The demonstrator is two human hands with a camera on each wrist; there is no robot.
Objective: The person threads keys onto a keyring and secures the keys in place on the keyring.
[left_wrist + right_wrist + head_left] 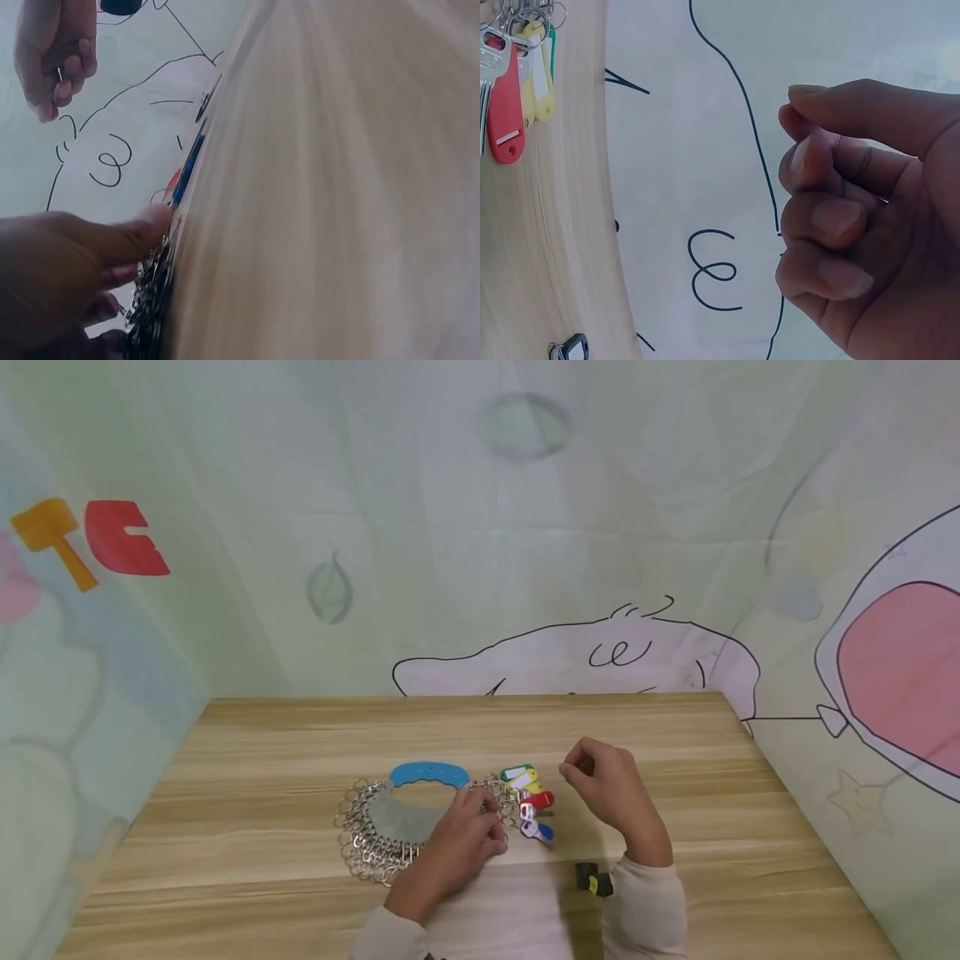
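Observation:
On the table lies a crescent-shaped grey metal plate with a blue handle, edged with many wire rings. Over its right end my left hand rests, fingers loosely bent, the thumb beside the rings. Right of that hand lie keys with coloured tags: green, yellow, red and blue. My right hand is raised above the table to their right. Its fingers curl in, thumb tip against the index finger, with nothing visible between them.
A black key fob with a small ring lies on the table right of the tags, hidden in the head view. A small black device sits beside the right sleeve. A printed cloth wall stands behind the table.

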